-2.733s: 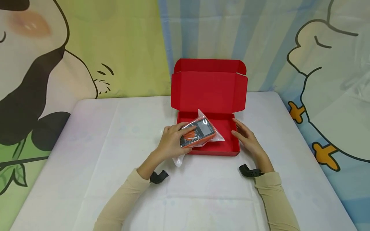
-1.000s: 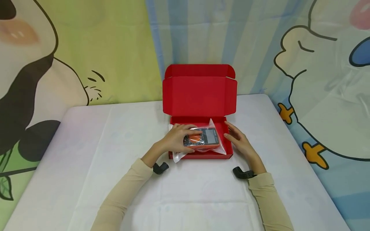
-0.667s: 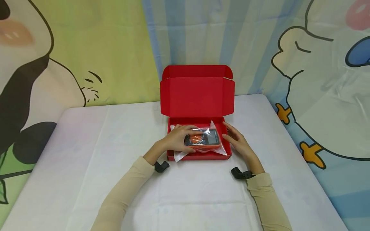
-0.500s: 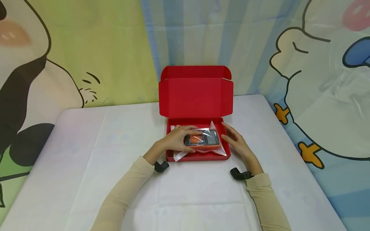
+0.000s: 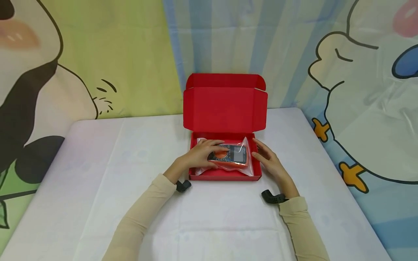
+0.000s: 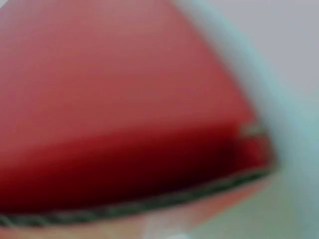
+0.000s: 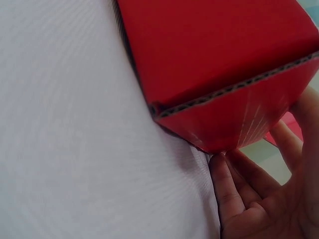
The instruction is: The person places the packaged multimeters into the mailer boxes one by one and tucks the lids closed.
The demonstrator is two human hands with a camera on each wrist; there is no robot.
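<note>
In the head view, an orange-and-black digital multimeter (image 5: pixel 237 155) in a clear plastic bag lies lengthwise inside an open red cardboard box (image 5: pixel 225 177). My left hand (image 5: pixel 200 154) grips its left part, fingers over the dial side and thumb along the near edge. My right hand (image 5: pixel 269 159) rests its fingertips against the outside of the box's right wall. The right wrist view shows these fingers (image 7: pixel 227 191) touching the red wall, thumb higher up. The left wrist view is blurred, filled by the box's near wall (image 6: pixel 114 74); the left hand can hardly be made out.
The box's lid (image 5: pixel 225 108) stands raised at the back, near the patterned cloth backdrop (image 5: pixel 130 72). A white cloth covers the table (image 5: pixel 222 217). Black wrist cameras (image 5: pixel 273 197) sit on both wrists.
My left hand has brought the bagged multimeter from a tilted position over the box's left edge down into the box, and the bag's left end has come inside. My right hand has stayed at the wall.
</note>
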